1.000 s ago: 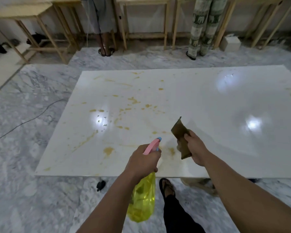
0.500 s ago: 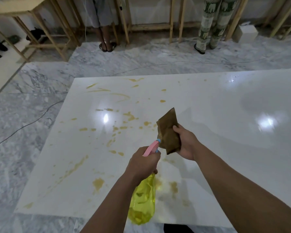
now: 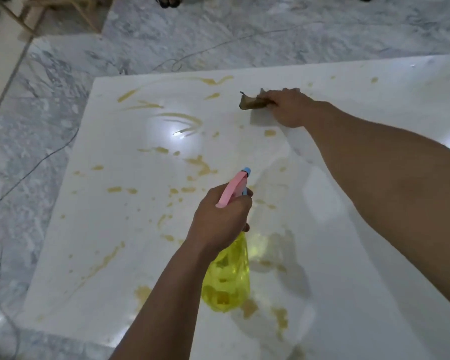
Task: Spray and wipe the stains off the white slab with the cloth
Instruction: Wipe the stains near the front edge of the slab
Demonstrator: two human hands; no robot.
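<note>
The white slab (image 3: 335,255) fills most of the view, spattered with several yellow-brown stains (image 3: 200,165) across its left and middle. My right hand (image 3: 290,107) presses a brown cloth (image 3: 252,102) flat on the slab near its far edge. My left hand (image 3: 220,219) grips the neck of a yellow spray bottle (image 3: 227,279) with a pink trigger head and blue nozzle, held above the slab's middle, nozzle pointing away from me.
Grey marble floor (image 3: 37,126) surrounds the slab. Thin cables (image 3: 31,170) trail over the floor at the left and beyond the far edge. Wooden frame legs (image 3: 86,14) stand at the top left, and someone's sandalled feet (image 3: 169,1) show at the top edge.
My right hand has reached forward and lowered the cloth from mid-air onto the far part of the slab. The view has tilted down and moved closer. The bottle stays held.
</note>
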